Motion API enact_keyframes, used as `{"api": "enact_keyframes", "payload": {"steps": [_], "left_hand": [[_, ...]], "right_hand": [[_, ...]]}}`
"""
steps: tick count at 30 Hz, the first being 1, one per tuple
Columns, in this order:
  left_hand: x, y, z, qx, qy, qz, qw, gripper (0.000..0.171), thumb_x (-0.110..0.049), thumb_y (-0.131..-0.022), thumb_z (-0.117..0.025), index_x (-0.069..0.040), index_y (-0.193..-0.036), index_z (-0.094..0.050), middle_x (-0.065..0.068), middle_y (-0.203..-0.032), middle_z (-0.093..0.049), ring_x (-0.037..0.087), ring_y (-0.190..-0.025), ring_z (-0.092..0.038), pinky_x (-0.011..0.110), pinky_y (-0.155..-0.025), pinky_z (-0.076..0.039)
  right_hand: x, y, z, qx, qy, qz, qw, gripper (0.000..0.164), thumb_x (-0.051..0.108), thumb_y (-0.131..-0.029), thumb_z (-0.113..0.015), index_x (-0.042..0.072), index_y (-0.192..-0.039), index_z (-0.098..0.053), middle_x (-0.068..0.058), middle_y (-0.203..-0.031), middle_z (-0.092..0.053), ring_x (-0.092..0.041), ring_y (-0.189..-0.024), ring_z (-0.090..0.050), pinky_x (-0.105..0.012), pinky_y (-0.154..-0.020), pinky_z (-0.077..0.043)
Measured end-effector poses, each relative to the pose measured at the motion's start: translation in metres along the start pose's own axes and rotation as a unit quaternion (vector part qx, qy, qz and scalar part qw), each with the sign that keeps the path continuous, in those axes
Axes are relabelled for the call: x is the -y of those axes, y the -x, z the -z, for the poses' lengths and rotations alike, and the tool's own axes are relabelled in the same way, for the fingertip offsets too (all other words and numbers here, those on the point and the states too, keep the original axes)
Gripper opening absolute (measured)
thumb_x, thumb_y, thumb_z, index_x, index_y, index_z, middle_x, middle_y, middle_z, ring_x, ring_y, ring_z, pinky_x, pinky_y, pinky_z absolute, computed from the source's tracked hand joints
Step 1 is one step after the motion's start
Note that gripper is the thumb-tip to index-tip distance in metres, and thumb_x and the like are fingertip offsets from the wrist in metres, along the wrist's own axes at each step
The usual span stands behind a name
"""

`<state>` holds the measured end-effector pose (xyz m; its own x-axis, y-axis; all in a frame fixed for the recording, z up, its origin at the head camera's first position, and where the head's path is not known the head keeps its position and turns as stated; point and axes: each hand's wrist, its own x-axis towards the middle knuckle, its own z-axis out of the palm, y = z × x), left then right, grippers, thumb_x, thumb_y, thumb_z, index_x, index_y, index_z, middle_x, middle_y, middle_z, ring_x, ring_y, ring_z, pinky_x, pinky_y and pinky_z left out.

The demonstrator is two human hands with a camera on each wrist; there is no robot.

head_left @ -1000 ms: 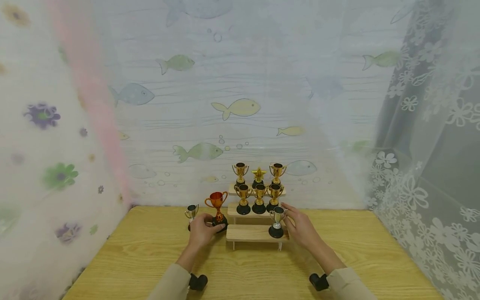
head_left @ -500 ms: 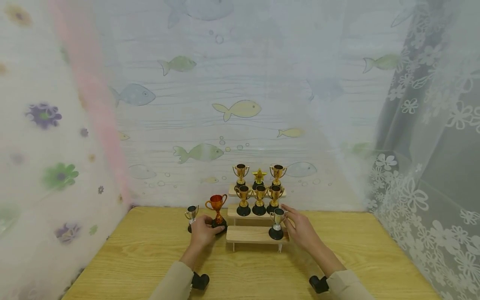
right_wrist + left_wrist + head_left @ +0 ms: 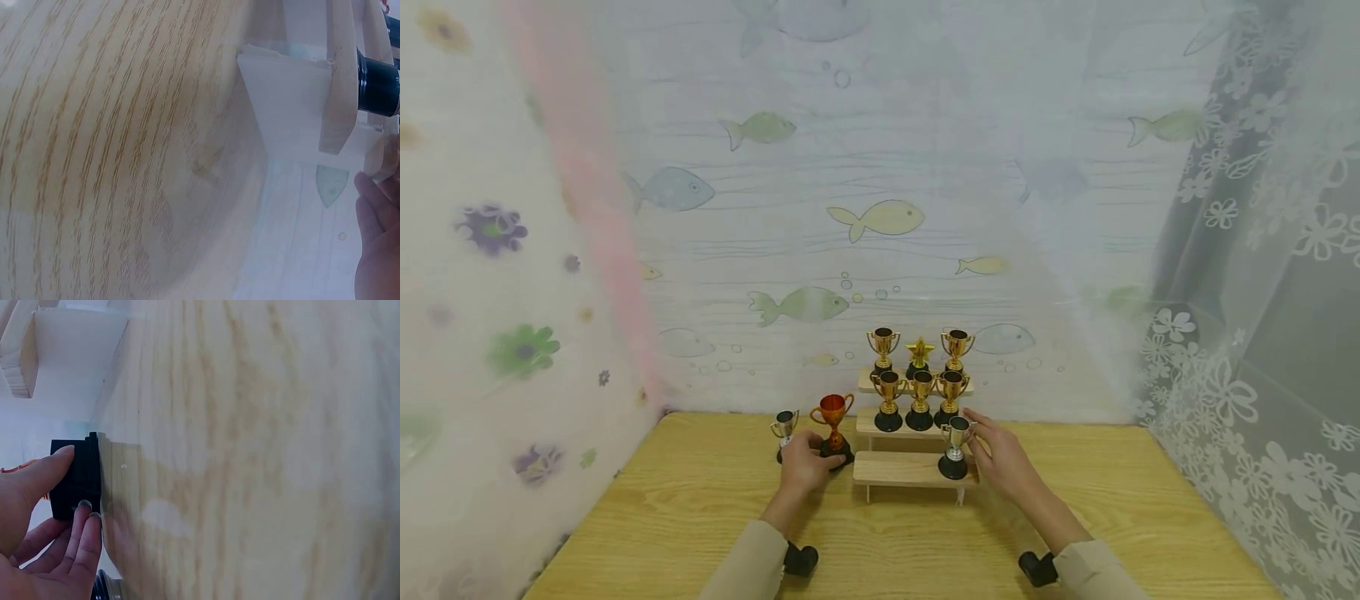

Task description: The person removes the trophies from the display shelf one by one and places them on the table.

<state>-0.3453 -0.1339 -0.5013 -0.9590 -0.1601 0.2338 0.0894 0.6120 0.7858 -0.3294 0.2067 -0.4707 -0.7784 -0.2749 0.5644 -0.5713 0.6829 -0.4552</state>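
My left hand holds an orange-bronze trophy cup by its black base, thumb on one side and fingers on the other. That base is close to the tabletop, just left of a three-tier wooden display stand. A small silver trophy cup stands behind and left of that hand, partly hidden by it. Another silver trophy cup stands at the right end of the lowest tier. Beside it, my right hand has its fingers extended at the right end of the middle tier.
Gold trophy cups stand in a row on the middle tier. The top tier carries a gold star trophy between two more gold cups. Behind the wooden table hangs a fish-print curtain; a lace curtain is at the right.
The orange-bronze trophy cup sits slightly lower and has turned a little in my left hand. My right hand and the trophies on the stand have stayed in place.
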Motion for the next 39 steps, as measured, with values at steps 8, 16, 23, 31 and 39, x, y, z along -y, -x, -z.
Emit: {"api": "enact_keyframes", "payload": {"steps": [8, 16, 23, 31, 39], "left_hand": [[0.002, 0.0, 0.0, 0.012, 0.004, 0.001, 0.9999, 0.045, -0.009, -0.078, -0.089, 0.011, -0.112, -0.065, 0.027, -0.108, -0.068, 0.044, -0.103, -0.065, 0.053, -0.087, -0.055], [0.005, 0.004, 0.003, 0.013, -0.002, -0.01, 0.9999, 0.046, -0.009, -0.076, -0.088, 0.011, -0.111, -0.064, 0.027, -0.109, -0.067, 0.036, -0.091, -0.066, 0.051, -0.082, -0.055], [-0.001, 0.012, 0.008, 0.028, 0.006, -0.001, 0.9996, 0.056, -0.009, -0.076, -0.087, 0.015, -0.12, -0.062, 0.03, -0.111, -0.067, 0.034, -0.091, -0.068, 0.052, -0.082, -0.056], [0.001, 0.015, 0.009, 0.02, -0.014, -0.024, 0.9994, 0.057, -0.009, -0.073, -0.087, 0.017, -0.118, -0.063, 0.031, -0.111, -0.067, 0.047, -0.107, -0.063, 0.056, -0.091, -0.053], [0.001, 0.023, 0.017, 0.03, -0.004, -0.035, 0.9989, 0.053, -0.008, -0.075, -0.087, 0.015, -0.116, -0.064, 0.029, -0.11, -0.067, 0.046, -0.105, -0.063, 0.056, -0.09, -0.053]], "right_hand": [[0.001, 0.0, 0.001, 0.013, -0.003, -0.019, 1.0, 0.012, 0.005, -0.102, -0.06, 0.004, -0.097, -0.071, -0.022, -0.145, -0.056, -0.045, -0.129, -0.056, -0.059, -0.104, -0.046], [0.0, 0.0, 0.0, 0.012, 0.004, -0.011, 1.0, 0.012, 0.004, -0.102, -0.06, 0.003, -0.098, -0.072, -0.023, -0.144, -0.057, -0.046, -0.128, -0.056, -0.059, -0.102, -0.047], [0.0, 0.0, 0.001, 0.02, 0.0, -0.022, 1.0, 0.013, 0.005, -0.103, -0.059, 0.005, -0.097, -0.071, -0.023, -0.146, -0.055, -0.046, -0.129, -0.055, -0.059, -0.103, -0.046], [0.002, 0.0, 0.002, 0.01, -0.001, -0.013, 1.0, 0.013, 0.004, -0.102, -0.059, 0.004, -0.096, -0.071, -0.025, -0.145, -0.055, -0.047, -0.127, -0.056, -0.06, -0.101, -0.047], [0.0, 0.0, 0.0, 0.001, 0.005, 0.0, 1.0, 0.012, 0.002, -0.101, -0.061, 0.004, -0.094, -0.071, -0.025, -0.142, -0.057, -0.047, -0.125, -0.058, -0.06, -0.099, -0.048]]}}
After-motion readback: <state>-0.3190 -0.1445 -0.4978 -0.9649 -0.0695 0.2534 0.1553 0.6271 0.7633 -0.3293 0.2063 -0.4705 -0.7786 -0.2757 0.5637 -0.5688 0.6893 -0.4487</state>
